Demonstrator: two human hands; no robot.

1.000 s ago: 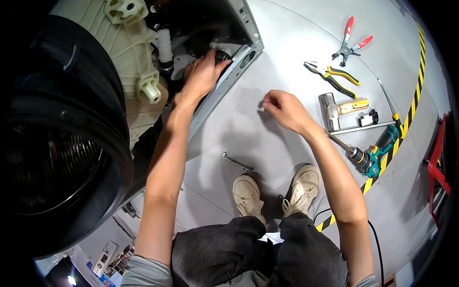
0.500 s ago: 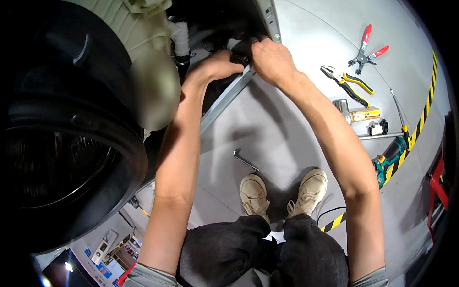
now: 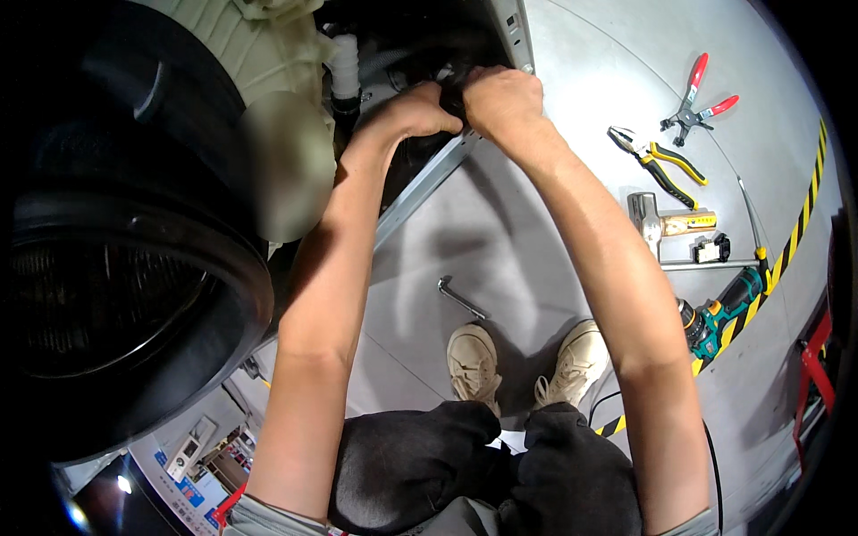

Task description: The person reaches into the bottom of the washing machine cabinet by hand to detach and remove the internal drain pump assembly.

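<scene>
Both my arms reach into the bottom corner of an opened washing machine, beside its pale metal frame rail (image 3: 427,186). My left hand (image 3: 416,112) is inside the rail, its thumb toward a dark part and its fingers curled out of sight. Close by on the right, my right hand (image 3: 505,98) is closed like a fist over the corner of the frame, with its fingertips hidden. Shadow between the hands conceals what they grip. Left of my left hand stands a white ribbed hose (image 3: 345,67), next to the cream plastic tub (image 3: 290,152).
A black rubber door seal (image 3: 241,268) fills the left side. On the floor lie a wrench (image 3: 461,297), red-handled clamp pliers (image 3: 686,114), yellow-black pliers (image 3: 661,165), a hammer (image 3: 648,219), a small black-white part (image 3: 712,249) and a teal power drill (image 3: 722,313). Striped tape (image 3: 809,205) runs along the right.
My right hand has shifted slightly left and turned over, its knuckles higher. My left hand has moved a little, and the dark part between the hands is less visible. The view has shifted slightly.
</scene>
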